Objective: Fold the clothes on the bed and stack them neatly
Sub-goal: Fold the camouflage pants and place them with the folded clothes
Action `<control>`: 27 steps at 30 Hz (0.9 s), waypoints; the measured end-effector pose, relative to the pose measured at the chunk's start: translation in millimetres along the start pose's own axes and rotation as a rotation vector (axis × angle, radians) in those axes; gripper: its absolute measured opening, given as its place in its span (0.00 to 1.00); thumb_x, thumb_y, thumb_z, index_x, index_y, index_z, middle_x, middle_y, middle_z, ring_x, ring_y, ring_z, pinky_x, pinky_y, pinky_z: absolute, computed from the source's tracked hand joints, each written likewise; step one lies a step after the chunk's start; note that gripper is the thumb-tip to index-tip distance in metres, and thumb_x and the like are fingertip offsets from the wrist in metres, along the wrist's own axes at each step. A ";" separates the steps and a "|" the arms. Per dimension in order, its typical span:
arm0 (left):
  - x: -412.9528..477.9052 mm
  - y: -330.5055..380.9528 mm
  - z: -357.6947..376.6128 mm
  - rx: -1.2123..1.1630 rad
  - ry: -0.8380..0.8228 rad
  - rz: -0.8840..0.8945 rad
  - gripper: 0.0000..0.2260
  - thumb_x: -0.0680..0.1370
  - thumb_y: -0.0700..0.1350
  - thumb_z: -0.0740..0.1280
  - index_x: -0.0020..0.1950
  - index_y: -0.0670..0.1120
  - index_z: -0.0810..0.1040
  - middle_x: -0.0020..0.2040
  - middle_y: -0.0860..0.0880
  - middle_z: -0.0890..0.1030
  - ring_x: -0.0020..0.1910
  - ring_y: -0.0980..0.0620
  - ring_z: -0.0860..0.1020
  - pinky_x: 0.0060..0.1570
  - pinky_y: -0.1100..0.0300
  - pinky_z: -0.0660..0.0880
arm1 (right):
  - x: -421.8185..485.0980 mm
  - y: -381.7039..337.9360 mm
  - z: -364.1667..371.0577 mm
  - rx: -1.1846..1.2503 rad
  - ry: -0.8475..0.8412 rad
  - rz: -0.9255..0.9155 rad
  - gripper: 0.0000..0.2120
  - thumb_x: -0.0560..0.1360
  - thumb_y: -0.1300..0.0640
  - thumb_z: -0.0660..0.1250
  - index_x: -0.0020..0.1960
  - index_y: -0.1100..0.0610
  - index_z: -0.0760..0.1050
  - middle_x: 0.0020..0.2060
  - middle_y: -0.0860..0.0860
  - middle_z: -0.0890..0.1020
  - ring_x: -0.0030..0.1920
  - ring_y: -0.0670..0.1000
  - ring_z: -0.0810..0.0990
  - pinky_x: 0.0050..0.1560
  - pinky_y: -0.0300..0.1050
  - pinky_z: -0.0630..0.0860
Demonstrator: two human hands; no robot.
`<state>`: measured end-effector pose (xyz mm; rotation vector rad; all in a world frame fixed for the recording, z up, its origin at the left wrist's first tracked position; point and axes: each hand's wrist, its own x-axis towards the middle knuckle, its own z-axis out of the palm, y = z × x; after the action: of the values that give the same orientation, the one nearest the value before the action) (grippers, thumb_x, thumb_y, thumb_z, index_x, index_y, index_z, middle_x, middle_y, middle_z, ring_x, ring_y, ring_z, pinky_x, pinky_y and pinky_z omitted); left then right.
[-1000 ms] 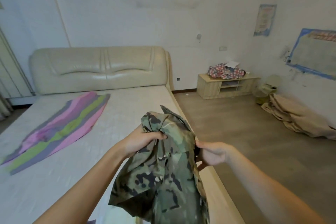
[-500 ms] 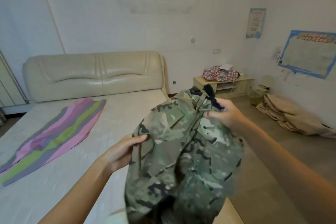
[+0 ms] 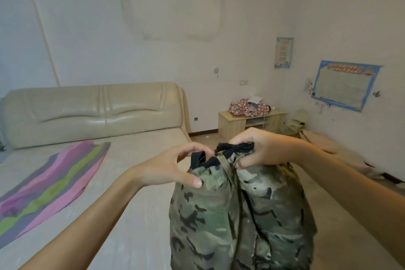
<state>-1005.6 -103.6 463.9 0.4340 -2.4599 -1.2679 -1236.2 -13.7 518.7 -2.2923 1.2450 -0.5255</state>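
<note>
The camouflage garment hangs in the air from both hands, its gathered top edge with black trim caught between them and the rest drooping straight below the grip, over the near edge of the bed; the left hand pinches one side of that edge, thumb pressed on the front of the cloth and fingers curled behind; the right hand has its fingers closed round the bunched other side. The two holds sit close together, so the cloth hangs in thick vertical folds; laid down like this it would likely crease crooked, and a loose pinch could let one side slip and twist the whole piece. Left of the grip and further off, a striped cloth lies spread flat on the mattress, unfolded. Beyond the grip a low wooden cabinet carries a patterned bundle on top; what its open shelves hold is too small to tell.
</note>
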 end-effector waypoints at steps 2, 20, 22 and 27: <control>6.1 11.0 9.2 0.029 -0.163 0.003 0.20 0.66 0.53 0.77 0.56 0.52 0.77 0.56 0.54 0.79 0.57 0.54 0.77 0.57 0.60 0.73 | -7.6 3.4 -4.0 -0.012 -0.002 0.011 0.13 0.71 0.66 0.69 0.41 0.46 0.77 0.37 0.44 0.81 0.37 0.44 0.78 0.40 0.38 0.74; 16.8 28.7 -22.9 0.510 -0.046 -0.206 0.07 0.70 0.43 0.72 0.43 0.54 0.77 0.34 0.57 0.79 0.32 0.61 0.76 0.31 0.70 0.68 | -33.5 58.2 5.1 -0.788 -0.161 0.623 0.15 0.66 0.44 0.72 0.46 0.51 0.72 0.39 0.47 0.77 0.43 0.51 0.77 0.44 0.46 0.77; 12.8 32.7 -28.5 0.695 -0.103 -0.285 0.10 0.69 0.44 0.72 0.48 0.50 0.77 0.36 0.51 0.80 0.30 0.61 0.75 0.29 0.71 0.67 | -31.0 56.5 1.7 -0.755 -0.072 0.631 0.19 0.65 0.45 0.73 0.49 0.50 0.70 0.43 0.50 0.77 0.44 0.54 0.77 0.43 0.47 0.77; -3.6 37.4 -35.7 0.958 -0.125 -0.387 0.08 0.69 0.48 0.73 0.42 0.52 0.75 0.29 0.57 0.74 0.26 0.61 0.73 0.25 0.69 0.64 | -21.2 45.6 -0.9 -0.968 -0.005 0.654 0.30 0.63 0.36 0.72 0.58 0.52 0.71 0.45 0.51 0.77 0.43 0.54 0.75 0.35 0.44 0.69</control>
<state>-991.2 -107.0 513.6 1.1192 -3.0557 -0.1030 -1278.1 -17.5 491.1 -2.2778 2.4743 0.4211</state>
